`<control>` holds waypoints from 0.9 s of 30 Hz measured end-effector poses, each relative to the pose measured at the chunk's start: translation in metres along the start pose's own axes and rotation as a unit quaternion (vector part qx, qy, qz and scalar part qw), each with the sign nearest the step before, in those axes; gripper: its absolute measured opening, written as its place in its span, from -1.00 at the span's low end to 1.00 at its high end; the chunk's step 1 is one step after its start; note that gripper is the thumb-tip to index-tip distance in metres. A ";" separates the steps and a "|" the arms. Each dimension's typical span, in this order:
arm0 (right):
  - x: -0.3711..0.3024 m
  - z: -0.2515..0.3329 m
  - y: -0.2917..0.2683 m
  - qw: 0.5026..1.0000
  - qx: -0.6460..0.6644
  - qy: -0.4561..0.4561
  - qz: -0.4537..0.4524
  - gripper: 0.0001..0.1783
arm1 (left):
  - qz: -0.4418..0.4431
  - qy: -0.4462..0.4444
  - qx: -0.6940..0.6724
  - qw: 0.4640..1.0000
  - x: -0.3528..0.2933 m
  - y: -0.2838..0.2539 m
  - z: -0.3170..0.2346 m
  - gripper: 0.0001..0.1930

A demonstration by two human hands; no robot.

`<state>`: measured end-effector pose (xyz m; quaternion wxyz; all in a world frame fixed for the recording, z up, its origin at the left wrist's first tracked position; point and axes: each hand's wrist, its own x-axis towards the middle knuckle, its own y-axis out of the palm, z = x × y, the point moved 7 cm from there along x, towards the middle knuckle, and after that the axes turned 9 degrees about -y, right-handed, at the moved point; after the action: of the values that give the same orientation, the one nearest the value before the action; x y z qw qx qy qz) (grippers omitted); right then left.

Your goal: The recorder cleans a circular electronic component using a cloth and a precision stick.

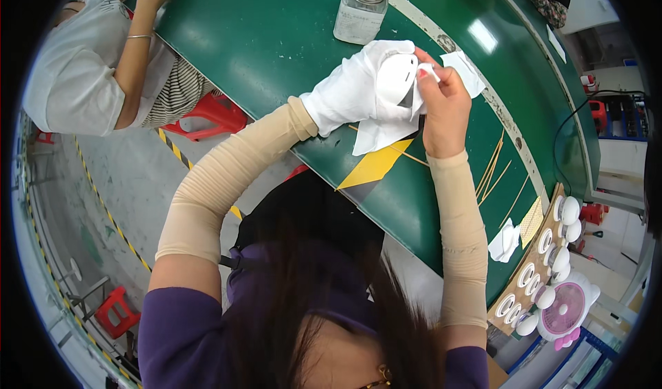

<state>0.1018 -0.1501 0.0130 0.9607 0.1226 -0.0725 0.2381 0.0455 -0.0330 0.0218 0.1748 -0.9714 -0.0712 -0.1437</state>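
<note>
Gloved left hand point(348, 89) cups a white rounded part point(394, 84), glove fabric showing above and below it; bare right hand point(445, 110) pinches a small white wipe point(429, 70) between thumb and fingers. Part: smooth, plain white face, roughly oval as seen, with two short dark slots toward its right side. Grey patch at its lower right; cannot tell whether it belongs to the part. Position: part sits within the left grasp, face turned toward the camera, above the green table point(289, 58). Right fingertips are just beside its right edge, near the slots; whether the wipe touches the face cannot be resolved. White cloth point(376, 135) hangs below the left hand, near yellow tape point(369, 172). Beyond the hands: bottle with metal top point(360, 18). Right of the right forearm: thin sticks point(491, 172), then white domed pieces point(559, 259) in a row.
</note>
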 end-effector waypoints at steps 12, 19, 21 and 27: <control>0.003 0.005 0.003 0.997 -0.059 -0.049 0.003 -0.88 | -0.030 0.015 -0.031 0.999 0.000 0.004 0.019 -0.17; -0.018 0.007 0.001 0.967 -0.180 -0.151 0.093 -0.82 | 0.004 -0.021 0.009 1.000 -0.002 0.003 0.021 -0.16; -0.013 0.002 -0.005 0.988 -0.065 -0.115 0.085 -0.84 | 0.008 -0.041 -0.018 0.999 0.000 0.003 0.021 -0.17; -0.008 -0.011 -0.013 0.998 0.046 -0.022 0.041 -0.92 | 0.019 -0.051 -0.013 0.998 0.001 0.003 0.018 -0.12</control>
<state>0.1020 -0.1617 -0.0013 0.9419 0.1684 -0.0876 0.2772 0.0519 -0.0290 0.0051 0.1608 -0.9809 -0.0596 -0.0914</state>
